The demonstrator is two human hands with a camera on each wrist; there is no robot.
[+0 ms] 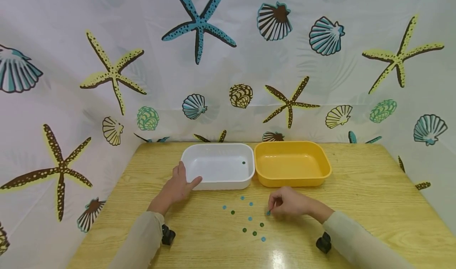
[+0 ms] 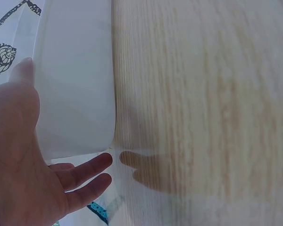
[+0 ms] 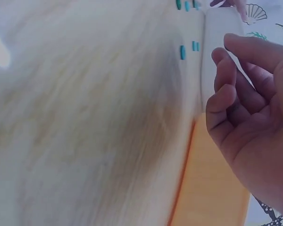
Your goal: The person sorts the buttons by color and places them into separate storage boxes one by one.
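My left hand (image 1: 179,186) rests at the near left corner of a white tray (image 1: 215,185). Its thumb lies at the rim in the left wrist view, while straight fingers (image 2: 92,169) extend beside the end wall (image 2: 78,108). My right hand (image 1: 290,201), in front of a yellow tray (image 1: 292,182), pinches a small blue disc (image 1: 268,213) between thumb and index fingertips. From the right wrist view, those fingertips (image 3: 233,42) meet and the disc is hidden. Inside the white tray lies one dark green disc (image 1: 244,163).
Several light blue discs (image 1: 250,218) and dark green discs (image 1: 254,233) lie scattered on the wooden table (image 1: 199,237) between my hands. The two trays stand side by side near the back edge. Behind them hangs a curtain (image 1: 228,71) printed with shells and starfish.
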